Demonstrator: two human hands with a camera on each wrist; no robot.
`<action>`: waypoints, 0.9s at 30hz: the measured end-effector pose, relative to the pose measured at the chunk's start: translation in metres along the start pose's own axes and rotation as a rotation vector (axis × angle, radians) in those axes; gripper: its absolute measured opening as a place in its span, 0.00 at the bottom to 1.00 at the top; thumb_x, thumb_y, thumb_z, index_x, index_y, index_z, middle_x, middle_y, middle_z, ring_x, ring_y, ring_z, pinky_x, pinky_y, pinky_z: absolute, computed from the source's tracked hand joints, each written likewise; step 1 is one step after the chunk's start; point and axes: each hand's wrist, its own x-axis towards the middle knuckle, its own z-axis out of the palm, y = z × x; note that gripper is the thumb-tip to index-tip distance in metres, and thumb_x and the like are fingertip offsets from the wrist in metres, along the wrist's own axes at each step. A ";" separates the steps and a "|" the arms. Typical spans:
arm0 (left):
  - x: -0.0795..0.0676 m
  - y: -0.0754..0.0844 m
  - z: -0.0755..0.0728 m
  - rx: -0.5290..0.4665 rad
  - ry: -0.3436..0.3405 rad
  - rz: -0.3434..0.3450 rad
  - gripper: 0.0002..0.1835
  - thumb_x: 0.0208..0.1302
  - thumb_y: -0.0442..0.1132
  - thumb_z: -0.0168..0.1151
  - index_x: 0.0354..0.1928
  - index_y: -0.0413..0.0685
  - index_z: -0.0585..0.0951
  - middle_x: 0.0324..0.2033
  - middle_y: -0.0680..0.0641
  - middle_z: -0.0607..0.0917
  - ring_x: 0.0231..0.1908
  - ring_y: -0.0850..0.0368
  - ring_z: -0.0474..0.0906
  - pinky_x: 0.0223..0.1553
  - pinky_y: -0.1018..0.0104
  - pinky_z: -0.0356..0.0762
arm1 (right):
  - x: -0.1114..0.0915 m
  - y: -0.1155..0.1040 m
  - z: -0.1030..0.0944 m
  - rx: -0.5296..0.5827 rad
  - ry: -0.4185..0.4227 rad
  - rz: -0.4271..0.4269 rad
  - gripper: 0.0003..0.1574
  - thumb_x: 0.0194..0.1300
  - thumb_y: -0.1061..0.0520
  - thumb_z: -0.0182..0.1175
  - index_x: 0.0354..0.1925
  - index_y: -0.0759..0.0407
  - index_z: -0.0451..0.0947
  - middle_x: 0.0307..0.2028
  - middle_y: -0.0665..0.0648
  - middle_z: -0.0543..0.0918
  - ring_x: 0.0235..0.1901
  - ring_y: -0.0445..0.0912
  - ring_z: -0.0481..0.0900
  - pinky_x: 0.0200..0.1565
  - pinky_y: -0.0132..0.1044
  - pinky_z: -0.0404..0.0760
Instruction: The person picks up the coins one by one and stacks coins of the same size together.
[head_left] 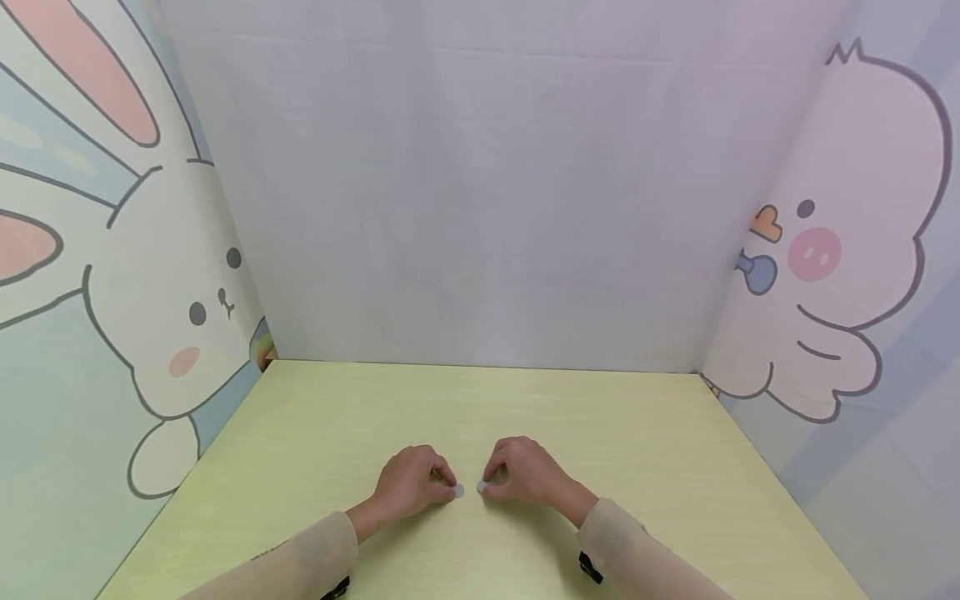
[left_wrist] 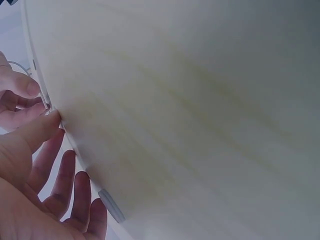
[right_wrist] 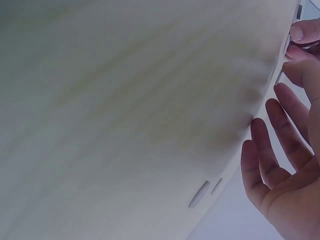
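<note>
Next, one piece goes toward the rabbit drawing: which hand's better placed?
Probably the left hand: it pinches a pale piece and is nearer the rabbit drawing; the right hand pinches the other piece.

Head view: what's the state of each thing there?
Left small pale-grey round disc: pinched.
Right small pale-grey round disc: pinched, apart from left disc.
Left bare hand: pinching left disc.
Right bare hand: pinching right disc.
Pale yellow tabletop: flat, beneath both hands.

No text or numbers can be read.
</note>
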 end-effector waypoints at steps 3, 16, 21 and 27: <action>0.000 0.000 0.000 -0.004 -0.001 0.000 0.07 0.55 0.47 0.84 0.29 0.61 0.91 0.32 0.59 0.84 0.33 0.64 0.75 0.34 0.64 0.72 | 0.003 -0.003 0.002 -0.002 -0.002 -0.004 0.05 0.60 0.48 0.78 0.32 0.46 0.93 0.33 0.38 0.85 0.35 0.31 0.78 0.41 0.30 0.78; -0.001 -0.002 0.000 -0.011 0.010 0.014 0.06 0.54 0.44 0.84 0.30 0.60 0.93 0.31 0.59 0.85 0.34 0.62 0.78 0.33 0.65 0.73 | 0.013 -0.020 0.009 -0.032 -0.007 0.005 0.05 0.56 0.50 0.80 0.33 0.45 0.93 0.34 0.37 0.85 0.34 0.31 0.77 0.43 0.36 0.76; 0.000 -0.002 0.000 -0.007 0.010 0.015 0.05 0.54 0.44 0.84 0.31 0.60 0.93 0.31 0.60 0.86 0.35 0.62 0.79 0.34 0.65 0.74 | 0.017 -0.025 0.011 -0.031 -0.015 -0.002 0.05 0.56 0.51 0.80 0.33 0.46 0.93 0.33 0.37 0.84 0.33 0.31 0.76 0.40 0.28 0.75; 0.000 0.000 -0.002 0.000 0.015 0.025 0.06 0.54 0.43 0.84 0.31 0.60 0.93 0.31 0.61 0.86 0.36 0.62 0.80 0.35 0.64 0.75 | 0.020 -0.027 0.015 -0.035 -0.008 -0.004 0.06 0.56 0.51 0.81 0.33 0.46 0.93 0.32 0.37 0.84 0.33 0.31 0.76 0.40 0.27 0.75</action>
